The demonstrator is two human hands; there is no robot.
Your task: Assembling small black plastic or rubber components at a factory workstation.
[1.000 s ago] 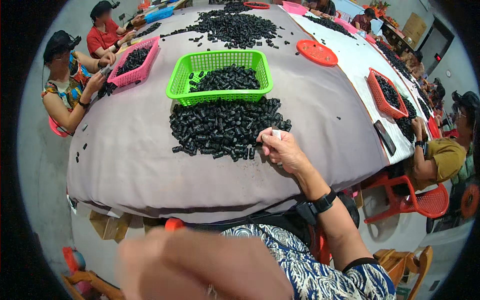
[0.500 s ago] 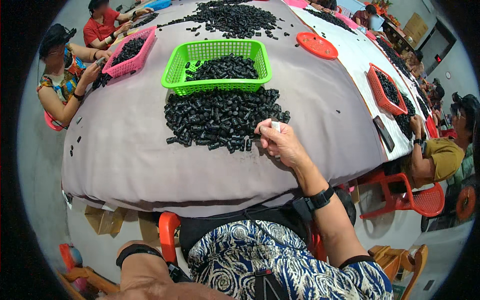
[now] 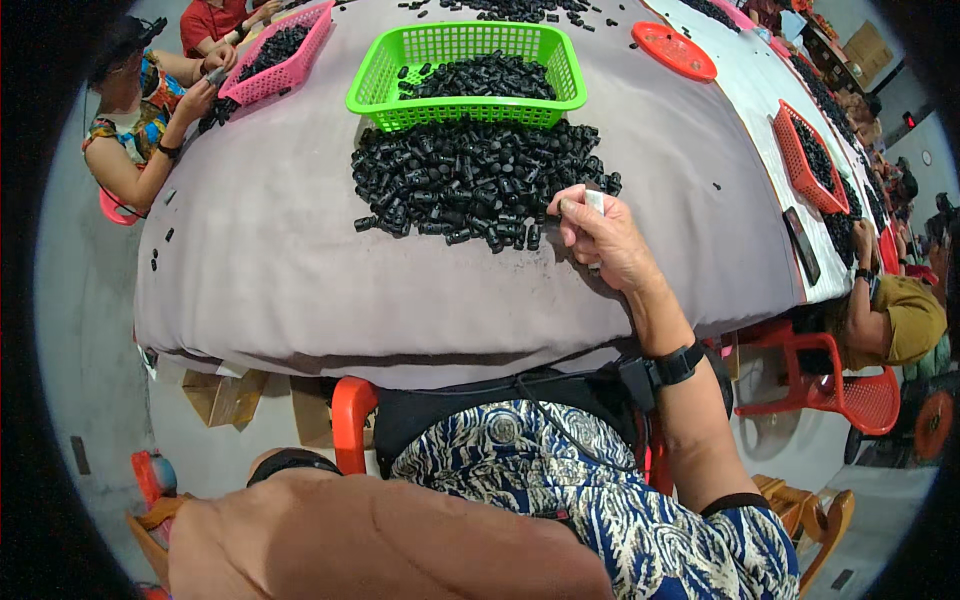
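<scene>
My right hand (image 3: 600,240) is closed around a slim white-grey tool (image 3: 595,201); its working end cannot be made out. The hand rests at the right edge of a heap of small black cylindrical parts (image 3: 470,185). Whether the fingertips also pinch one of these parts is hidden. My left hand (image 3: 380,535) is raised very close to the camera at the lower edge, blurred and large, with a black band at its wrist; its fingers do not show. Just behind the heap stands a green plastic basket (image 3: 460,115), partly filled with the same black parts.
A red plate (image 3: 675,52) lies at the back right. Pink (image 3: 280,85) and red (image 3: 808,165) baskets hold black parts, and a dark phone-like slab (image 3: 800,246) lies near the right one. Several people sit around the cloth-covered table (image 3: 400,300). A red chair (image 3: 850,390) stands right.
The view has shifted, so the table appears higher and further right. My left hand has come up closer, covering more of the lower edge. My right hand keeps its hold beside the heap.
</scene>
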